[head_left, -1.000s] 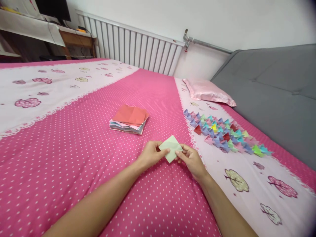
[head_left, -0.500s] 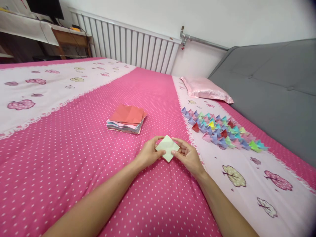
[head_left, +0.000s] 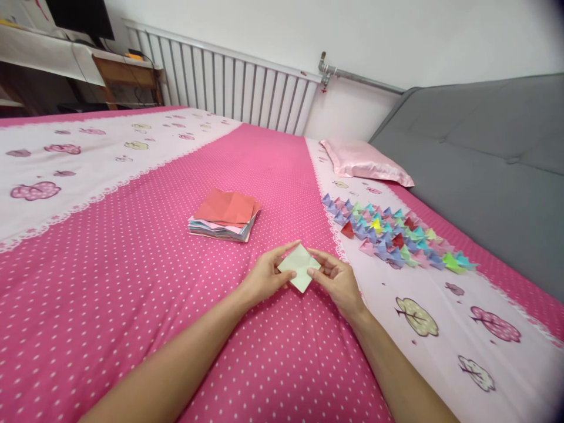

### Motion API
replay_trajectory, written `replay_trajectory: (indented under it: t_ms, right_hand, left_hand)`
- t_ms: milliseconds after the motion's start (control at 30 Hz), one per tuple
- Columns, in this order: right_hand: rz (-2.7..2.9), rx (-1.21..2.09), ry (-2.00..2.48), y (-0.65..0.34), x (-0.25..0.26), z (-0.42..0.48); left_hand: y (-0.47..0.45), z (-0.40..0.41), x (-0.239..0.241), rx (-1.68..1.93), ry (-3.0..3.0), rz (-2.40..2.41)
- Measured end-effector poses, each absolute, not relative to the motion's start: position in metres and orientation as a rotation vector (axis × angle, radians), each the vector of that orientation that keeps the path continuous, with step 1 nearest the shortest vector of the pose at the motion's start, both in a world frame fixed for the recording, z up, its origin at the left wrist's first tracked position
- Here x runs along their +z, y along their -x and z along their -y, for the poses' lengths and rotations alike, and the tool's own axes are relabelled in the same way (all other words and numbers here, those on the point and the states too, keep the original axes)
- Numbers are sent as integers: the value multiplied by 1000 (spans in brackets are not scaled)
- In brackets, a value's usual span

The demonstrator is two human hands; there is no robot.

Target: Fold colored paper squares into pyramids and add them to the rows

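A pale green folded paper square (head_left: pixel 300 265) is held between my two hands, one corner pointing toward me. My left hand (head_left: pixel 269 271) grips its left corner, thumb on top and index finger stretched along the upper left edge. On the opposite corner, my right hand (head_left: pixel 337 277) pinches the paper with the thumb in front and fingers behind. Beyond my left hand lies a stack of square paper sheets (head_left: pixel 224 214), red on top. Off to the right, rows of small folded paper boats (head_left: pixel 396 232) in many colours stand on the bedspread.
A pink polka-dot bedspread (head_left: pixel 154 282) with white printed bands covers the bed. At the back right rests a pink pillow (head_left: pixel 365 160), beside a grey padded headboard (head_left: pixel 480 141). A white radiator (head_left: pixel 229 76) runs along the wall, and a desk (head_left: pixel 123 70) with a monitor (head_left: pixel 81 20) stands far left.
My left index finger has straightened and moved up along the paper's upper edge toward its top corner. Both hands still hold the green paper in nearly the same place.
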State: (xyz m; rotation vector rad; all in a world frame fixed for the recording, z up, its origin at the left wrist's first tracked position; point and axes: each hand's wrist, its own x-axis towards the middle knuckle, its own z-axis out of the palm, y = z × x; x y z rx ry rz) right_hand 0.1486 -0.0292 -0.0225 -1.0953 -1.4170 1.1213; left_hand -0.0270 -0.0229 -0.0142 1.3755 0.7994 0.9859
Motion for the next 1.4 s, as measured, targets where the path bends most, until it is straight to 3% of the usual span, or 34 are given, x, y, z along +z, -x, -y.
replay_trajectory:
  t_ms: [900,1167,1400]
  right_hand:
    - [1357,1145,1058,-146,-22,29]
    - [1077,1402,1104,-151,-20,29]
    - [1398,1422,1061,-152,-17,30]
  left_hand:
    - [25,22,-14,1046,-1245,-793]
    - [25,21,-17,1039,-1278,-741]
    - [26,22,-16,1005,-1341,-746]
